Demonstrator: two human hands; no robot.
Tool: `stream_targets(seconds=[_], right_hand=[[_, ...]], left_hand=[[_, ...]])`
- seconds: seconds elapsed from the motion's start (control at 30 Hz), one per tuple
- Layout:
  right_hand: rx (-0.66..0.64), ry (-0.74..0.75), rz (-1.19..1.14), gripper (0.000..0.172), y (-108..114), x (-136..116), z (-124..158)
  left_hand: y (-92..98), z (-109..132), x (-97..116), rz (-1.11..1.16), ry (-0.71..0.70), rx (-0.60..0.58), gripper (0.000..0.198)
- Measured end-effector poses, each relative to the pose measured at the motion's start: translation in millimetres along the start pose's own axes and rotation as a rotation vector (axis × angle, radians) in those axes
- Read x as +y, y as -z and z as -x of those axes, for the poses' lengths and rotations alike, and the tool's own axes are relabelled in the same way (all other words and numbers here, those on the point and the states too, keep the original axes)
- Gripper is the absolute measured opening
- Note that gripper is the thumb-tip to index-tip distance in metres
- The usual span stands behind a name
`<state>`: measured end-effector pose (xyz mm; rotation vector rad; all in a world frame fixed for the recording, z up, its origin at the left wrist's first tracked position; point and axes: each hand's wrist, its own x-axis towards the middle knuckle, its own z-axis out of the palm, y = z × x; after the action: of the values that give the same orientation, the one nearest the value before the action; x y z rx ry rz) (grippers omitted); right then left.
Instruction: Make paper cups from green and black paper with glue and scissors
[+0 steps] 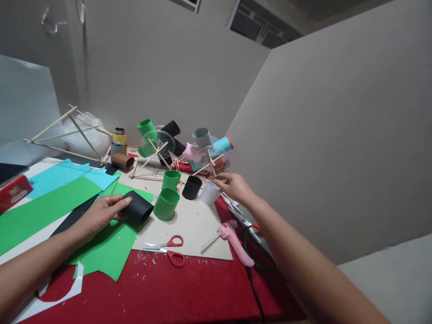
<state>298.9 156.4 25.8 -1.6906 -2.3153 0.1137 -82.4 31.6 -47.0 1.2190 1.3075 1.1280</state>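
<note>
My left hand (110,208) grips a black paper tube (137,208), thumb on top, tilted above green sheets (101,252). My right hand (234,186) reaches to the back right. Its thumb and fingers are pinched at the upper rim of a white paper tube (209,194). Left of that tube stand another black tube (192,188) and two green tubes (166,204), upright on a pale board (189,229). Behind them are two stick frames (158,150) carrying clear plastic discs with coloured tubes around them.
Red-handled scissors (173,249) lie open on the board's front edge. A pink glue gun (236,245) with its cord lies at the right, near larger scissors (243,216). A triangular stick frame (67,135), a brown tube (122,160) and a yellow bottle (120,137) stand back left.
</note>
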Motion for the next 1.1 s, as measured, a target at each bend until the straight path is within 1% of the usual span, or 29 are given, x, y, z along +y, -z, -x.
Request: stream_targets(seconds=[0.13, 0.3, 0.4, 0.53, 0.67, 0.8, 0.87, 0.97, 1.03, 1.1], right_hand=[[0.004, 0.07, -0.021, 0.022, -8.8, -18.4, 3.8], [-0.029, 0.181, -0.014, 0.028, -26.2, -38.2, 3.5], [-0.061, 0.188, 0.019, 0.025, -34.3, -40.9, -1.3], [-0.1, 0.152, 0.036, 0.022, -37.1, -34.7, -10.9], [-0.101, 0.121, 0.012, 0.023, -34.6, -29.1, -20.4], [-0.064, 0.119, -0.044, 0.024, -29.0, -29.5, -24.7], [-0.024, 0.104, -0.076, 0.026, -21.1, -28.6, -23.7], [0.021, 0.052, -0.088, 0.028, -3.5, -22.5, -18.4], [-0.001, 0.013, -0.071, 0.026, 6.6, -16.0, -13.2], [-0.07, -0.024, -0.045, 0.023, 10.7, -9.9, -7.5]], left_hand=[[-1.1, 1.5, 2.5, 0.006, -0.005, 0.002, 0.045], [-1.8, 3.5, 4.9, 0.057, 0.023, -0.007, 0.047], [-1.1, 3.4, 4.4, 0.049, 0.025, -0.018, 0.048], [-1.1, 2.8, 2.8, 0.032, 0.022, -0.022, 0.048], [-2.1, 3.6, 3.7, 0.046, 0.028, -0.033, 0.046], [-2.3, 4.2, 5.1, 0.048, 0.035, -0.029, 0.048], [-2.0, 3.7, 4.9, 0.04, 0.038, -0.036, 0.05], [-1.5, 2.6, 3.3, 0.026, 0.027, -0.048, 0.05], [-1.4, 1.8, 2.0, 0.024, 0.028, -0.041, 0.05], [-1.3, 1.1, 1.0, 0.021, 0.03, -0.034, 0.05]])
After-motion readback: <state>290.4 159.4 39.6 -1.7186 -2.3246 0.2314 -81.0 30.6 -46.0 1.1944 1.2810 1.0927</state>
